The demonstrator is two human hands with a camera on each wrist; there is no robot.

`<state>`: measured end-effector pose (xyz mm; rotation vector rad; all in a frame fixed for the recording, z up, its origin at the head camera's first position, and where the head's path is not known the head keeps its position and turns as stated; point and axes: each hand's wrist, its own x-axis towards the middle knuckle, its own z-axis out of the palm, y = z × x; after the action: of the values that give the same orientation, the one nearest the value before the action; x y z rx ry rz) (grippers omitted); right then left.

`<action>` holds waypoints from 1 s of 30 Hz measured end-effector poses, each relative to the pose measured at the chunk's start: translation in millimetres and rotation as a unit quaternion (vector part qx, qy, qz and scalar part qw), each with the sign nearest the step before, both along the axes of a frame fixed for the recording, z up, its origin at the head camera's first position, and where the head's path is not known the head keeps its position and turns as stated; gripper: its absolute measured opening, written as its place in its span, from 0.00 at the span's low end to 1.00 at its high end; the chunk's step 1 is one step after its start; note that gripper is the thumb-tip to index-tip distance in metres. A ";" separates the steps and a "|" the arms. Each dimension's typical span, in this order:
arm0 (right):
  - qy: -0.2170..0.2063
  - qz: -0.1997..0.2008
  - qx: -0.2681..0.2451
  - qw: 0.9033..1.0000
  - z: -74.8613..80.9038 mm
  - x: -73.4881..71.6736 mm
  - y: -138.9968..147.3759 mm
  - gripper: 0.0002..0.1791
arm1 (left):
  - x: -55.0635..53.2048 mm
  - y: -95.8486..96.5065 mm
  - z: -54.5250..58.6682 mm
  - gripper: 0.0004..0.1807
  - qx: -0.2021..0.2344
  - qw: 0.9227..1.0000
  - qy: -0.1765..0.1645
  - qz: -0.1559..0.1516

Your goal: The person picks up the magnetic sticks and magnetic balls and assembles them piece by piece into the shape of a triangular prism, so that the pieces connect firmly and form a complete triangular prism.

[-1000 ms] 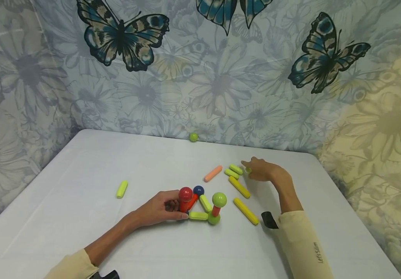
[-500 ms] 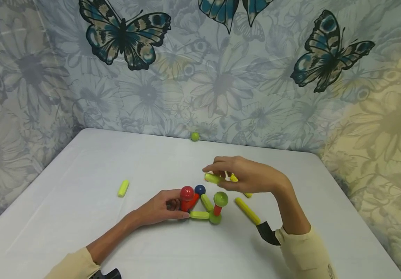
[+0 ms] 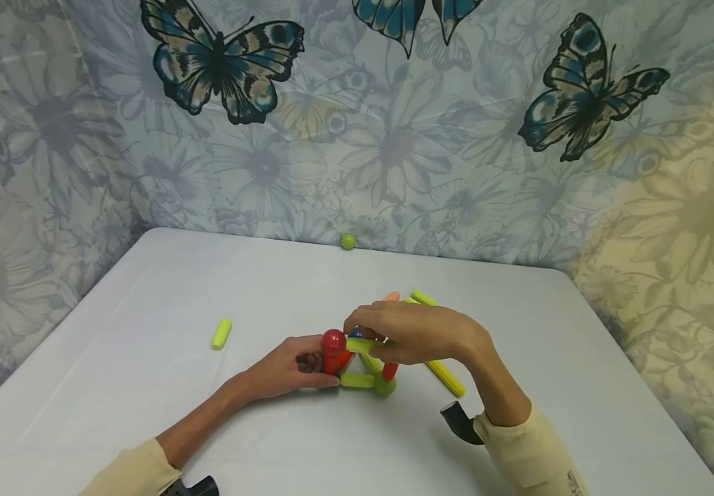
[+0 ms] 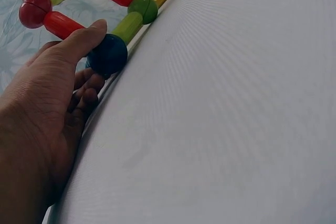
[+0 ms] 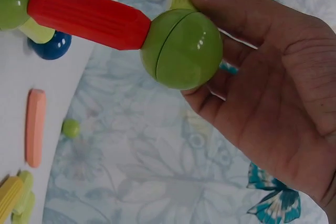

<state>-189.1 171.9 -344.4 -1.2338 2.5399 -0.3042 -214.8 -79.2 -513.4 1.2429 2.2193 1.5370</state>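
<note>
A toy frame of balls and rods stands on the white table (image 3: 282,441). My left hand (image 3: 289,365) grips its near-left corner, thumb and fingers around a dark blue ball (image 4: 107,54). A red rod (image 4: 64,24) rises from there to a red ball (image 3: 333,342). Over the frame, my right hand (image 3: 422,334) pinches a yellow-green rod (image 3: 361,345), which spans from the red ball to the upper green ball (image 5: 181,49). Below that ball, another red rod (image 5: 89,17) reaches the lower green ball (image 4: 143,10). The right hand covers the upper green ball in the head view.
Right of the frame lie a yellow rod (image 3: 446,378), a peach rod (image 3: 392,296) and yellow-green rods (image 3: 423,297), partly behind the right hand. One yellow-green rod (image 3: 221,334) lies to the left. A loose green ball (image 3: 347,241) sits at the table's back edge.
My right hand has come from the rods at the back right to the frame's top, bringing the yellow-green rod between the red and green balls. My left hand keeps its grip in place.
</note>
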 end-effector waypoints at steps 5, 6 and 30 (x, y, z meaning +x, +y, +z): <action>-0.006 0.006 -0.009 1.000 -1.2 -1.2 2.2 0.18 | 0.1 1.3 -0.1 0.18 -0.001 1.000 0.000 0.000; -0.006 0.005 -0.009 1.000 -1.5 -1.5 2.3 0.19 | 0.2 1.4 -0.1 0.18 0.000 1.000 0.003 0.000; -0.028 -0.223 0.040 0.974 9.2 -35.2 86.6 0.20 | 3.2 3.5 1.5 0.13 -0.008 1.000 0.023 0.018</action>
<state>-224.2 258.5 -335.2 -0.6056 2.7267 -0.3225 -211.6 -75.7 -511.9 1.2532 2.2907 1.5157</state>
